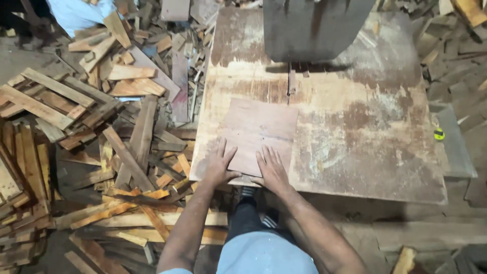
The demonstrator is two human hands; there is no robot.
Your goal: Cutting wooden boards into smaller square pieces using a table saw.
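Observation:
A flat reddish-brown wooden board (256, 129) lies on the worn saw table (355, 127), its far edge close to the thin vertical saw blade (291, 81). My left hand (218, 165) rests flat with fingers spread on the board's near left corner. My right hand (272, 170) presses flat on the board's near edge, fingers apart and pointing toward the blade. Both hands lie on top of the board rather than gripping it. The grey saw housing (309, 28) stands behind the blade.
Heaps of wood offcuts and slats (91, 127) cover the floor to the left and behind. A small yellow-green tape measure (439, 134) sits on a grey ledge at the table's right. More scrap wood (456, 45) lies at the right.

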